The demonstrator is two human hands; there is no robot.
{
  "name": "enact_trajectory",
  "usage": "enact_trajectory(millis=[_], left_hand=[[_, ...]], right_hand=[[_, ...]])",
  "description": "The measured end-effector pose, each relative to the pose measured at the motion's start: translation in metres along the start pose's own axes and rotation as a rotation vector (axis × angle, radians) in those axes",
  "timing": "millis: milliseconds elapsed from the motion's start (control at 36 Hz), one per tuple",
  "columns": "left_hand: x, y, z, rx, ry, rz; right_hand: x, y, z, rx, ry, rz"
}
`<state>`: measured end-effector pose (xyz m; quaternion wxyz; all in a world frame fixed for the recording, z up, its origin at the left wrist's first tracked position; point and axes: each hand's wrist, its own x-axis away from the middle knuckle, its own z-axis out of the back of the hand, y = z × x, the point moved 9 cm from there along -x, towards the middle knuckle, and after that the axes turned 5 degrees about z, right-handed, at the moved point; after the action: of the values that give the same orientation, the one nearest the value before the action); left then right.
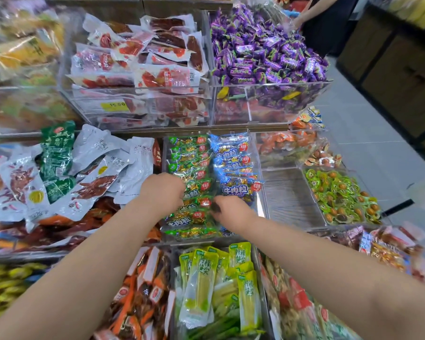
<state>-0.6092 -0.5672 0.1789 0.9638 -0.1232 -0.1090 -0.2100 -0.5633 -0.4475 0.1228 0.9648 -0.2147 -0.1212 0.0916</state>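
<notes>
Both my hands reach into a clear bin (261, 204) of small snack packs on a shop shelf. Green packs (189, 158) lie in the bin's left row and blue packs (233, 163) in its right row. My left hand (161, 190) rests knuckles-up on the green row, fingers curled down among the packs. My right hand (231, 212) is at the seam between the rows, fingertips curled into the packs. The fingertips of both hands are hidden, so what each one holds does not show.
Purple wrapped candies (263, 50) and red-and-white meat packs (142, 60) fill the clear bins above. Silver and green pouches (84, 168) lie to the left, yellow-green packs (216, 278) below, green-wrapped nuts (341, 195) to the right. Another person (329, 20) stands at the top right.
</notes>
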Motion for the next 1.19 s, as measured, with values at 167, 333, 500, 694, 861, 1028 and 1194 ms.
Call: enact_trajectory(millis=[167, 333, 500, 694, 861, 1028, 1194], left_hand=[[0.001, -0.004, 0.008, -0.005, 0.023, -0.039], [0.017, 0.022, 0.033, 0.294, 0.208, -0.159], [0.024, 0.058, -0.024, 0.230, -0.077, -0.224], [0.011, 0.054, -0.042, 0.098, 0.038, -0.087], [0.017, 0.055, -0.045, 0.006, 0.019, -0.113], [0.032, 0.050, -0.039, 0.033, 0.008, -0.158], [0.035, 0.025, -0.034, 0.088, -0.035, 0.014]], right_hand=[[-0.011, -0.004, -0.021, -0.016, -0.123, -0.082], [0.001, 0.002, -0.006, -0.141, -0.088, -0.021], [0.036, 0.009, 0.071, 0.054, 0.480, 0.160], [0.009, 0.039, 0.030, 0.549, 0.141, 0.014], [0.005, 0.040, 0.028, 0.302, 0.160, 0.083], [0.001, 0.047, 0.039, 0.395, 0.164, 0.140], [-0.023, 0.047, 0.029, 0.693, 0.018, 0.177]])
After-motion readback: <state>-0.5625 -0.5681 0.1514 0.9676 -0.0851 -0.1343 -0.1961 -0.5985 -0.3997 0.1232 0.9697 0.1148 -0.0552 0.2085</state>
